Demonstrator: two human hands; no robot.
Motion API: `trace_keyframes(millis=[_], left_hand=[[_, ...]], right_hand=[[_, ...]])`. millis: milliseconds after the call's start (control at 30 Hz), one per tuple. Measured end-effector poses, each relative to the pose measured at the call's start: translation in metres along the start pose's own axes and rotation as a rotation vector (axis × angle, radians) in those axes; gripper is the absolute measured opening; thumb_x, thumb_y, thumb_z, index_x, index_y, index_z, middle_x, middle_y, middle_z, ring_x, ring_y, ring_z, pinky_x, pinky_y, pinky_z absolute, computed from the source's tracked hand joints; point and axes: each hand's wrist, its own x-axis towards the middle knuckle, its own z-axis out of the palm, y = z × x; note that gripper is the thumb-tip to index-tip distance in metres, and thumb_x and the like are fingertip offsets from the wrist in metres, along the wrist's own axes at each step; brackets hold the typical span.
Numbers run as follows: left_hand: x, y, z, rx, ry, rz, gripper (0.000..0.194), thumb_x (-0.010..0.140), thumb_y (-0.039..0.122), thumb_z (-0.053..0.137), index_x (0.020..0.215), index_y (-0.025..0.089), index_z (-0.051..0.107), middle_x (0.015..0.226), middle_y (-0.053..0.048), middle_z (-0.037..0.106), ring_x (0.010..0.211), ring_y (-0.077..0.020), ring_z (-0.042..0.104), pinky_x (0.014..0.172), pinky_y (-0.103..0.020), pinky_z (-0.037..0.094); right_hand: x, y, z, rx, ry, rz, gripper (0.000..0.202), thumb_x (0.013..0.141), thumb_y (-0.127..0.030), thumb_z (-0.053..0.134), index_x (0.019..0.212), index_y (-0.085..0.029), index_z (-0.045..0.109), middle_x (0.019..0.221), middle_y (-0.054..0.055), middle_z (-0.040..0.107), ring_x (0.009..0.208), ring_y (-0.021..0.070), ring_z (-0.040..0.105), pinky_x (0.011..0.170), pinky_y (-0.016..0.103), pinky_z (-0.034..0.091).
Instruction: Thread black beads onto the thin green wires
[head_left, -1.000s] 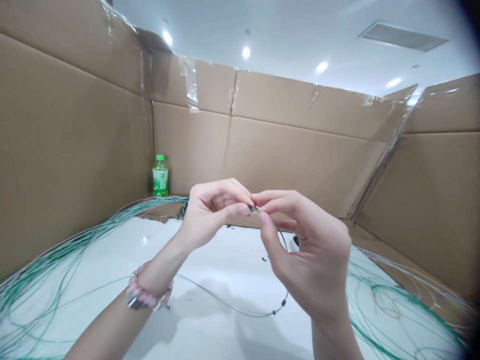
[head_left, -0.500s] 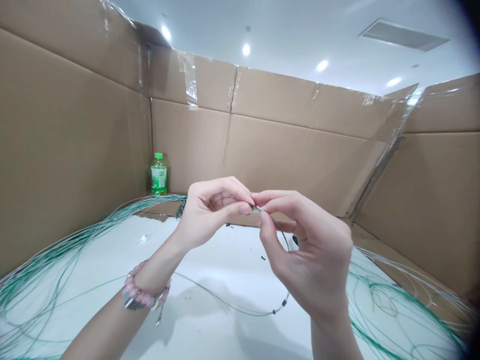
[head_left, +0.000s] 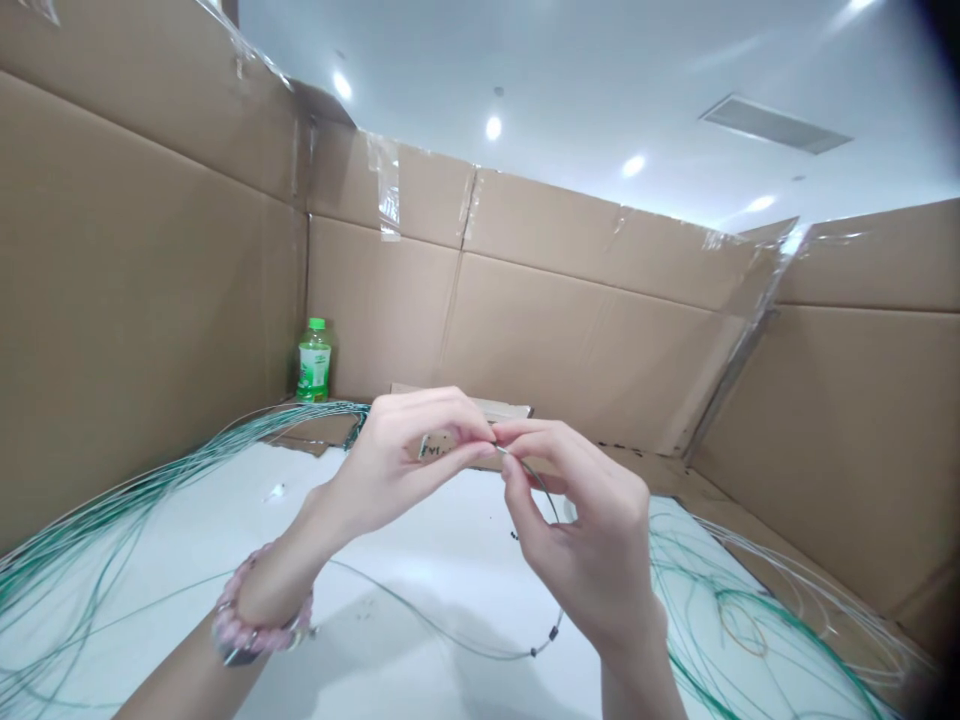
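Note:
My left hand (head_left: 420, 450), with a pink beaded bracelet (head_left: 259, 610) at the wrist, pinches the end of a thin green wire between thumb and forefinger. Close beside it, the thumb and fingers of my right hand (head_left: 581, 510) are closed on the same wire (head_left: 450, 636) just behind its tip. The tip itself is mostly covered by the fingertips. From my right hand the wire loops down past two small black pieces (head_left: 553, 633) threaded on it, then runs left under my left wrist.
Green and white wires lie bundled on the left (head_left: 150, 480) and coiled on the right (head_left: 739, 620) of the white tabletop (head_left: 405, 690). A green-capped bottle (head_left: 313, 362) stands in the back left corner. Cardboard walls (head_left: 570, 340) enclose the table. Small black bits (head_left: 514, 535) lie behind my right hand.
The camera view has tilted upward and shifted slightly. My hands sit a little lower and further left in the picture, still pinching the wire; less of its tip shows between the fingers.

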Motion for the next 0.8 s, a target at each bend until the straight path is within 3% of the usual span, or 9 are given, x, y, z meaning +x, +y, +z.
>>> trace_keyframes(millis=[300, 533, 800], left_hand=[[0.0, -0.006, 0.003, -0.225, 0.038, -0.149, 0.005, 0.079, 0.015, 0.066, 0.075, 0.016, 0.067, 0.07, -0.004, 0.066, 0.064, -0.0111, 0.06, 0.057, -0.02, 0.048], [0.0, -0.002, 0.003, -0.23, 0.072, -0.191, 0.005, 0.077, 0.012, 0.067, 0.076, 0.016, 0.069, 0.071, -0.005, 0.069, 0.064, -0.0117, 0.063, 0.058, -0.019, 0.052], [0.001, 0.005, 0.008, -0.305, 0.221, -0.268, 0.009, 0.076, 0.011, 0.067, 0.068, 0.017, 0.068, 0.059, 0.001, 0.065, 0.052, -0.0068, 0.06, 0.048, -0.012, 0.049]], right_hand=[[0.003, 0.004, 0.009, 0.183, 0.052, 0.1, 0.013, 0.08, -0.006, 0.056, 0.082, -0.017, 0.062, 0.084, 0.005, 0.068, 0.078, 0.0133, 0.066, 0.059, 0.02, 0.058], [0.003, 0.011, 0.014, 0.228, 0.123, 0.102, 0.013, 0.077, -0.005, 0.06, 0.08, -0.017, 0.065, 0.081, 0.003, 0.07, 0.075, 0.0132, 0.067, 0.058, 0.02, 0.057], [0.001, 0.007, 0.009, 0.147, 0.177, 0.076, 0.021, 0.078, -0.001, 0.06, 0.087, -0.019, 0.067, 0.075, 0.001, 0.066, 0.066, 0.0109, 0.061, 0.054, 0.022, 0.053]])
